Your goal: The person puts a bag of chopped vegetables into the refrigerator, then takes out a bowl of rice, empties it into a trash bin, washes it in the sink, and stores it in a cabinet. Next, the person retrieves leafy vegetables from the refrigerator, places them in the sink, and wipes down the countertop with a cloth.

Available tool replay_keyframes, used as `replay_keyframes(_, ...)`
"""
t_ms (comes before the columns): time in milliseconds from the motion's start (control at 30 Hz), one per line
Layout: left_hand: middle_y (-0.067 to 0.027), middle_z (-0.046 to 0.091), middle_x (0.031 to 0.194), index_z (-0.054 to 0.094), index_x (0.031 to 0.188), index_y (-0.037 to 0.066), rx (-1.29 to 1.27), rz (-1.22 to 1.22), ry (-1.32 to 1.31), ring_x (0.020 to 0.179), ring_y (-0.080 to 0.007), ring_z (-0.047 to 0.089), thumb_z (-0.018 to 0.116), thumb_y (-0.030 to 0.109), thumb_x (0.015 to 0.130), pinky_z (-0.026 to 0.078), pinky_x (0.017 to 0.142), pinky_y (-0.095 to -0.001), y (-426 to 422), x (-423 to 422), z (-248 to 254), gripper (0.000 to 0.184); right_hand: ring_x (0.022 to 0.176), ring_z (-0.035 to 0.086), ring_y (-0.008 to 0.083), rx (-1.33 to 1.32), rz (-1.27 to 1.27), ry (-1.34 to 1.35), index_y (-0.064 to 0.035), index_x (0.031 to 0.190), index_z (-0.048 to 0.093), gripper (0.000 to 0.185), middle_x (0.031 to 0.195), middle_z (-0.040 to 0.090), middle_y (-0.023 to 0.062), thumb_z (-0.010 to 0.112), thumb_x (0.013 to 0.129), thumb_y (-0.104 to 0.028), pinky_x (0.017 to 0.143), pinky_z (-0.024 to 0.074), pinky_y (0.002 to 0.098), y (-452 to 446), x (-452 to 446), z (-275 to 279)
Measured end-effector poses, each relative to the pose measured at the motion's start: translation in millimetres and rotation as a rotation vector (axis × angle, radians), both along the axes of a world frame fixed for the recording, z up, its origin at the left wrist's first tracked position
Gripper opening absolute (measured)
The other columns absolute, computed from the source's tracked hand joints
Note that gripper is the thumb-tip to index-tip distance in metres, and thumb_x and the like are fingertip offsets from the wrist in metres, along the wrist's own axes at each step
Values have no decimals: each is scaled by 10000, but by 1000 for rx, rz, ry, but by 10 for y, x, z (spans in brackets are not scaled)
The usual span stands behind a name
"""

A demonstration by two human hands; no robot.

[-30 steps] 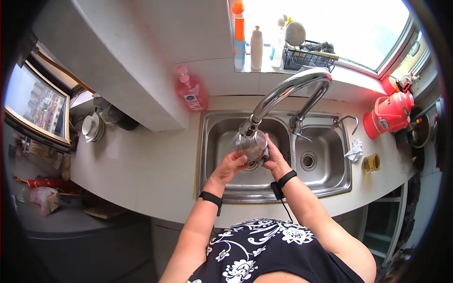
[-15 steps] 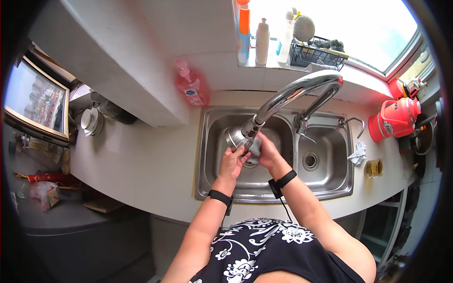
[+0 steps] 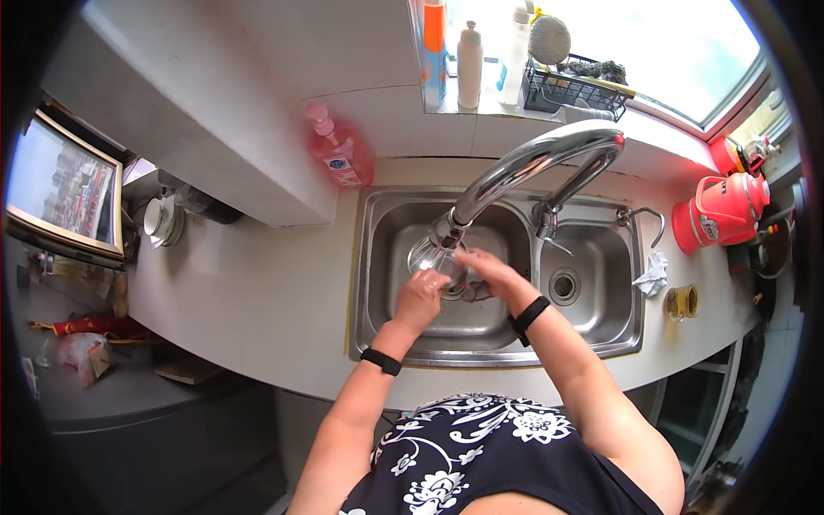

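Observation:
Water runs from the chrome faucet over a shiny, see-through round vessel above the left basin; its exact kind is unclear. My left hand is closed at the vessel's near side, fingers curled against it. On the other side is my right hand, with its fingers reaching toward the vessel under the stream. A greyish cloth shows beneath my right palm, partly hidden by the hand. The steel sink surrounds both hands.
Right of the sink are a crumpled white cloth, a glass jar and a red thermos jug. A pink soap bottle stands behind left. Bottles and a black wire basket line the sill.
My right hand has shifted up and across toward the vessel, fingers more stretched. My left hand has turned so its back shows. The grey cloth has moved slightly right and down.

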State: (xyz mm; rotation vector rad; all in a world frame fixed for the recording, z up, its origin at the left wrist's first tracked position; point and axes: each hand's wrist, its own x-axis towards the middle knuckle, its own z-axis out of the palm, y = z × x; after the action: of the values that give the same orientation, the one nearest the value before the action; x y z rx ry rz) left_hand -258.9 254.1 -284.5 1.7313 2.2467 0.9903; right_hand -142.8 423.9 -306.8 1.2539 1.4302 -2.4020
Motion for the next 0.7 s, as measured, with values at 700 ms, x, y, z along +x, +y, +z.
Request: replay_keyframes(700,-110,670,1074,540,1314,113,101,361,-576,969,-215,669,493,-121,813,498,868,-286,-18,-7,-196,555,943,601,177,114,-203,156,-51,1430,382,652,1144,572,124,606,820,0,675,563,310,-203,504,8)
